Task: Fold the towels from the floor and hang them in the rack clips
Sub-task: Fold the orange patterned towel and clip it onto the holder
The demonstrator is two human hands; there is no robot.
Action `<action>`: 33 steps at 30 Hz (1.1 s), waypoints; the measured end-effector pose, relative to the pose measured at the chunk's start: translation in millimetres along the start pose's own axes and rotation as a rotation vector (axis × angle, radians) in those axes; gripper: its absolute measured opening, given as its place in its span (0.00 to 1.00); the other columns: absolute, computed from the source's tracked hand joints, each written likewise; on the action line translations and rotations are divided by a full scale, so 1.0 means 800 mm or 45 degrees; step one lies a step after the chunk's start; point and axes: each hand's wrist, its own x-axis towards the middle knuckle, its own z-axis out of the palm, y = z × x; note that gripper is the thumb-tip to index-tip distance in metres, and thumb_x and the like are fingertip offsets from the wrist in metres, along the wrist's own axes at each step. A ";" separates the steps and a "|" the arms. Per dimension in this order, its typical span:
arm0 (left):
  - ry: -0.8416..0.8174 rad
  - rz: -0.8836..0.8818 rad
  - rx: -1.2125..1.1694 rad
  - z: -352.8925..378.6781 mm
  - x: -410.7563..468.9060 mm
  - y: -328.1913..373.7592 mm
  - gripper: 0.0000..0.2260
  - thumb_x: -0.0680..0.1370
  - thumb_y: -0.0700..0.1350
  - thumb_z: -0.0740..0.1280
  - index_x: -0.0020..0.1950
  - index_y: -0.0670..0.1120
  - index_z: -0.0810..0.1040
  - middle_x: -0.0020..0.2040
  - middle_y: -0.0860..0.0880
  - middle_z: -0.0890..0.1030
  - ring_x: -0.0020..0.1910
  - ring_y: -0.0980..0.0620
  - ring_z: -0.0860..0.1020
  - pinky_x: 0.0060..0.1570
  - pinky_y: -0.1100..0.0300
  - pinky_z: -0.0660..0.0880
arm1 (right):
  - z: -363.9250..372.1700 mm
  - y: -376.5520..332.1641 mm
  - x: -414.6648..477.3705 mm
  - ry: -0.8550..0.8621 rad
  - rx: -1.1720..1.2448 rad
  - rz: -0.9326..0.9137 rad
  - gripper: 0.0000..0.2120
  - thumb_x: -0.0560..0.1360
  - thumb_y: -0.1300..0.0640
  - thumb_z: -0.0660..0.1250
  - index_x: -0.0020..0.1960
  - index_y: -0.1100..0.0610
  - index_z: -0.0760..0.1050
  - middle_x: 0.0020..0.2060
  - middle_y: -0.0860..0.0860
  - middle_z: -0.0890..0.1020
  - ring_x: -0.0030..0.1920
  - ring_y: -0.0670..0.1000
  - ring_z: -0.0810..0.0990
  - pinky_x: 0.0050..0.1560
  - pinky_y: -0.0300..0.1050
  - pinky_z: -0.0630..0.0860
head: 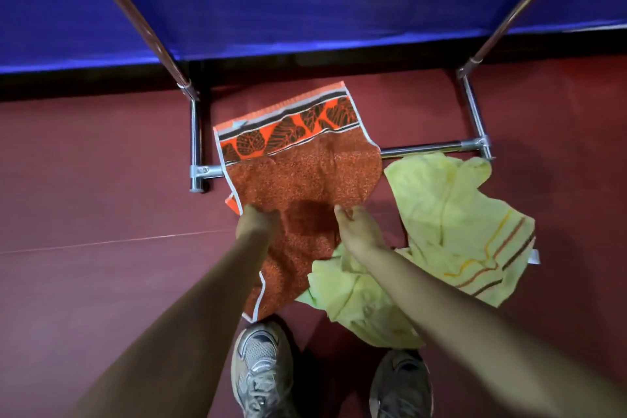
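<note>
Orange leaf-bordered terry towel [302,176]: left hand [258,219] and right hand [356,224] each pinch its cloth, well apart, likely spreading it to fold.

No legible text, number, brand or sign in the head view. A small white tag [535,256] on the edge of the yellow towel [458,214] and a pale tag [240,124] on the patterned border of the orange towel [298,173] are too small to read.
</note>
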 end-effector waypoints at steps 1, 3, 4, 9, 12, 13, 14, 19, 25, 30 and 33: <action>0.020 -0.032 -0.015 0.004 0.017 -0.006 0.16 0.77 0.45 0.63 0.59 0.36 0.76 0.56 0.36 0.79 0.56 0.38 0.78 0.50 0.53 0.72 | 0.009 0.001 0.011 -0.020 0.006 0.011 0.22 0.80 0.47 0.52 0.64 0.63 0.68 0.63 0.60 0.75 0.64 0.59 0.73 0.58 0.46 0.69; 0.065 -0.095 -0.082 0.011 0.048 -0.022 0.18 0.76 0.47 0.66 0.59 0.36 0.75 0.56 0.36 0.79 0.56 0.38 0.78 0.50 0.52 0.72 | 0.023 0.002 0.031 -0.035 0.011 0.020 0.23 0.81 0.47 0.52 0.67 0.63 0.66 0.65 0.60 0.73 0.66 0.60 0.71 0.60 0.46 0.68; 0.090 -0.126 -0.131 0.013 0.063 -0.030 0.20 0.75 0.48 0.67 0.60 0.36 0.74 0.57 0.36 0.78 0.57 0.38 0.77 0.53 0.51 0.73 | 0.028 0.002 0.041 -0.038 0.015 0.018 0.23 0.81 0.47 0.51 0.67 0.63 0.66 0.66 0.60 0.73 0.66 0.60 0.71 0.61 0.47 0.68; 0.223 -0.097 -0.421 0.016 0.123 -0.047 0.24 0.72 0.47 0.72 0.60 0.38 0.68 0.60 0.38 0.76 0.58 0.39 0.76 0.61 0.46 0.72 | 0.058 0.006 0.091 -0.051 0.051 0.005 0.23 0.80 0.46 0.52 0.63 0.63 0.69 0.62 0.60 0.77 0.63 0.60 0.74 0.59 0.47 0.69; 0.258 -0.059 -0.606 0.012 0.149 -0.047 0.22 0.70 0.48 0.73 0.56 0.38 0.70 0.53 0.39 0.79 0.53 0.42 0.78 0.57 0.48 0.76 | 0.073 0.010 0.109 -0.058 0.087 0.003 0.23 0.79 0.45 0.52 0.59 0.63 0.71 0.58 0.59 0.79 0.59 0.60 0.77 0.60 0.48 0.70; 0.264 -0.051 -0.674 0.009 0.155 -0.045 0.19 0.69 0.48 0.74 0.52 0.38 0.73 0.48 0.40 0.80 0.49 0.44 0.79 0.51 0.52 0.77 | 0.077 0.009 0.111 -0.053 0.089 -0.008 0.23 0.79 0.45 0.52 0.59 0.63 0.71 0.57 0.60 0.80 0.59 0.60 0.77 0.60 0.49 0.71; 0.271 -0.046 -0.718 0.008 0.162 -0.045 0.16 0.68 0.47 0.74 0.44 0.39 0.73 0.41 0.42 0.79 0.44 0.46 0.79 0.43 0.56 0.76 | 0.080 0.009 0.113 -0.051 0.094 -0.024 0.23 0.79 0.45 0.53 0.58 0.63 0.72 0.57 0.61 0.80 0.59 0.60 0.77 0.61 0.50 0.71; 0.220 -0.036 -1.083 -0.009 0.152 -0.019 0.12 0.67 0.48 0.75 0.33 0.43 0.75 0.33 0.47 0.76 0.36 0.49 0.76 0.42 0.56 0.77 | 0.086 0.011 0.111 -0.051 0.122 -0.052 0.23 0.79 0.45 0.53 0.58 0.64 0.72 0.56 0.63 0.79 0.57 0.62 0.77 0.61 0.54 0.71; -0.012 0.310 -1.266 -0.033 0.103 0.045 0.12 0.77 0.41 0.64 0.33 0.46 0.77 0.29 0.53 0.77 0.29 0.57 0.74 0.32 0.65 0.72 | 0.062 -0.004 0.092 0.009 0.200 -0.131 0.19 0.79 0.46 0.55 0.57 0.60 0.72 0.53 0.61 0.81 0.56 0.62 0.79 0.60 0.55 0.72; -0.345 0.632 -1.259 -0.077 0.017 0.117 0.10 0.70 0.35 0.62 0.38 0.43 0.82 0.35 0.49 0.81 0.33 0.55 0.78 0.38 0.65 0.74 | -0.009 -0.057 0.061 0.287 0.336 -0.367 0.15 0.76 0.54 0.63 0.62 0.57 0.72 0.52 0.54 0.79 0.50 0.52 0.78 0.56 0.44 0.71; -0.377 0.646 -1.272 -0.116 -0.046 0.159 0.13 0.57 0.40 0.65 0.39 0.37 0.81 0.36 0.42 0.80 0.36 0.47 0.75 0.40 0.58 0.72 | -0.067 -0.104 0.034 0.396 0.423 -0.533 0.20 0.75 0.59 0.65 0.67 0.53 0.69 0.60 0.56 0.75 0.54 0.53 0.76 0.63 0.51 0.71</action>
